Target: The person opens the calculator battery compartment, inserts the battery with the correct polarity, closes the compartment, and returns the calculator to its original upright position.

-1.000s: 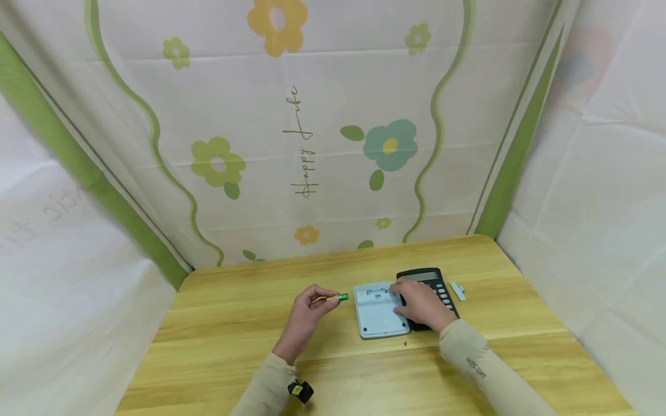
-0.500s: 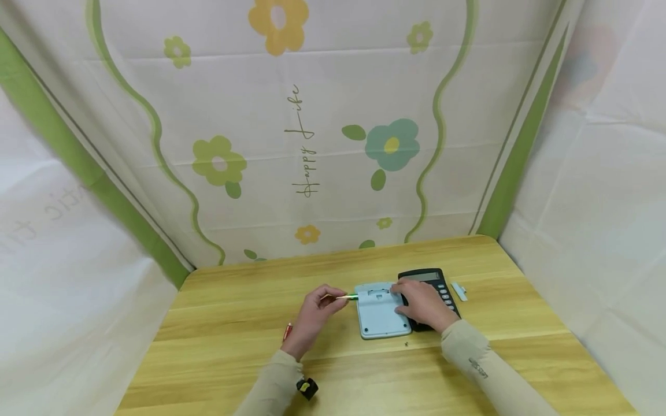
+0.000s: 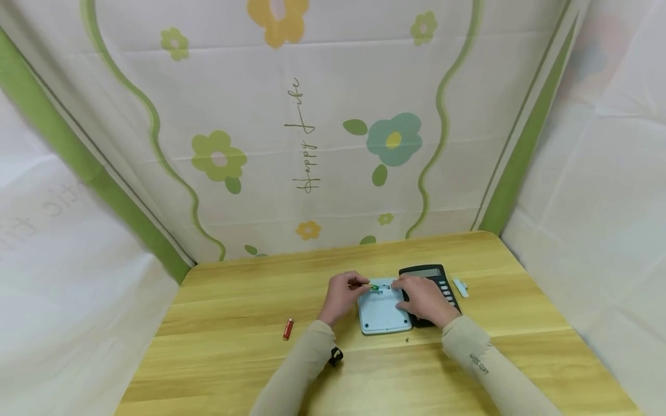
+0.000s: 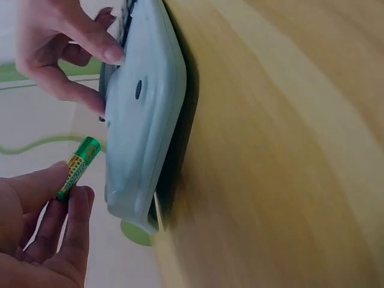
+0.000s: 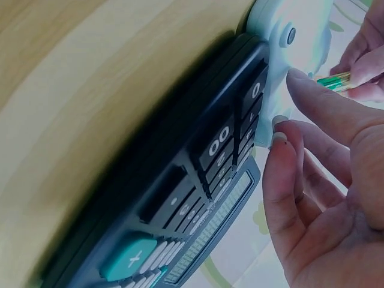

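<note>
A light blue calculator [image 3: 386, 315] lies face down on the wooden table, its battery compartment uncovered near the far edge. Between thumb and fingertips, my left hand [image 3: 344, 297] pinches a green-and-yellow battery [image 4: 81, 165], which overlaps the compartment in the head view. My right hand [image 3: 424, 300] rests its thumb [image 5: 315, 99] and fingertips on the right side of the blue calculator, fingers loosely bent, the palm over a black calculator [image 5: 180, 180]. That black calculator lies face up alongside, partly hidden by the hand.
A red battery [image 3: 288, 329] lies on the table [image 3: 224, 312] to the left. Right of the black calculator is a small light blue battery cover [image 3: 460, 287]. A tiny dark piece [image 3: 407, 340] sits in front of the blue calculator. A printed curtain [image 3: 322, 219] stands behind the table.
My left hand has moved right with the green battery, from beside the blue calculator to over its compartment. The red battery has come into view from behind that arm. My right hand stays put.
</note>
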Demonstrator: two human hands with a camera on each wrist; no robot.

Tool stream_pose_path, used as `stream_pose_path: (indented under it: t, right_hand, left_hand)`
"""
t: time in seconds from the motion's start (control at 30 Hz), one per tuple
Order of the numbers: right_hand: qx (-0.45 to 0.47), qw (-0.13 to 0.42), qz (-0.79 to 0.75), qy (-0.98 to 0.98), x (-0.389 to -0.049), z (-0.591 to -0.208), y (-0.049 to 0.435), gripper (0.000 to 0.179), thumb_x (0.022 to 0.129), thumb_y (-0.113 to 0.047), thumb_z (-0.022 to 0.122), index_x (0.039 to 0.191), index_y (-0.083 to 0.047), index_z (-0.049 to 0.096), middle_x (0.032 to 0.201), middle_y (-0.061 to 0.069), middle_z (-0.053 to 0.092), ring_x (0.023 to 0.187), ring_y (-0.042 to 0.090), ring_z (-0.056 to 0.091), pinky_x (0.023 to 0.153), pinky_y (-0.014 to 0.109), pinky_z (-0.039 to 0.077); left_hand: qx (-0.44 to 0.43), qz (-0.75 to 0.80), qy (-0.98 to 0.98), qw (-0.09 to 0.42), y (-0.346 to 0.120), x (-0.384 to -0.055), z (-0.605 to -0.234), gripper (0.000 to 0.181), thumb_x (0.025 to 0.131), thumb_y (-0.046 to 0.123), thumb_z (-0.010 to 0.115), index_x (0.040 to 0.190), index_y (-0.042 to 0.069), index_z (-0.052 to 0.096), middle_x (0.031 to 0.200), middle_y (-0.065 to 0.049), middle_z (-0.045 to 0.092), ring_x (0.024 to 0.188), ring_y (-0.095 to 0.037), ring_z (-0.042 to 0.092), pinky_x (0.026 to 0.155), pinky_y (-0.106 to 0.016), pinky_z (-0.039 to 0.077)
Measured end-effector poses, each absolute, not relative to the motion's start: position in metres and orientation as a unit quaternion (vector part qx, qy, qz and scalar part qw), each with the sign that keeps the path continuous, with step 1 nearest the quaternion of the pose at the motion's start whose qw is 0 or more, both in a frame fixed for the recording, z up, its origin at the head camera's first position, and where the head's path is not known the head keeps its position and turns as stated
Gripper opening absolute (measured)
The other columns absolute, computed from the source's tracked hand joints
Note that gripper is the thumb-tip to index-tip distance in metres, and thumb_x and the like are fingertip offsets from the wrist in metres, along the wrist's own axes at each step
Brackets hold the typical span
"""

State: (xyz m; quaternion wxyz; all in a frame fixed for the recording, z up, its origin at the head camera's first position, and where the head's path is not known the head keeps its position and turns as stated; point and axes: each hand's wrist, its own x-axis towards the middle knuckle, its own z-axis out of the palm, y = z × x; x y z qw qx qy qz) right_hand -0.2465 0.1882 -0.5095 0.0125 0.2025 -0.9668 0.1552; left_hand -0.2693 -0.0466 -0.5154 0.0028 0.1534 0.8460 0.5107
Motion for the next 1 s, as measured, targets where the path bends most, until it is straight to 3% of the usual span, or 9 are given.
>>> stream_pose_path:
  t: [0.27, 0.57, 1.0]
  right_hand:
    - [0.203, 0.021, 0.158, -0.966, -0.248, -0.51, 0.188, 0.042, 0.085, -0.023, 0.087, 0.124, -0.01, 0.075, 0.135, 0.019, 0.066, 0.118, 0.038, 0.066, 0.097, 0.054, 0.055]
    - [0.198, 0.026, 0.15, -0.968, -0.241, -0.505, 0.191, 0.04, 0.085, -0.021, 0.087, 0.122, -0.01, 0.076, 0.131, 0.017, 0.068, 0.113, 0.036, 0.068, 0.093, 0.053, 0.057]
    - [0.213, 0.037, 0.138, -0.967, -0.244, -0.512, 0.188, 0.04, 0.085, -0.021, 0.087, 0.122, -0.011, 0.077, 0.129, 0.015, 0.07, 0.111, 0.034, 0.069, 0.092, 0.052, 0.058]
  left_hand:
    - [0.149, 0.474, 0.868, -0.006, -0.037, -0.276, -0.517, 0.006, 0.091, 0.01, 0.079, 0.096, 0.011, 0.083, 0.094, 0.001, 0.078, 0.084, -0.007, 0.069, 0.078, -0.023, 0.059]
    - [0.189, 0.386, 0.903, -0.017, -0.026, -0.274, -0.517, 0.013, 0.093, 0.008, 0.076, 0.104, 0.011, 0.083, 0.102, 0.0, 0.08, 0.096, -0.013, 0.074, 0.082, -0.024, 0.06]
    - [0.214, 0.331, 0.918, -0.048, -0.027, -0.274, -0.521, 0.015, 0.092, 0.008, 0.078, 0.104, 0.014, 0.084, 0.101, 0.0, 0.081, 0.097, -0.015, 0.076, 0.086, -0.027, 0.061]
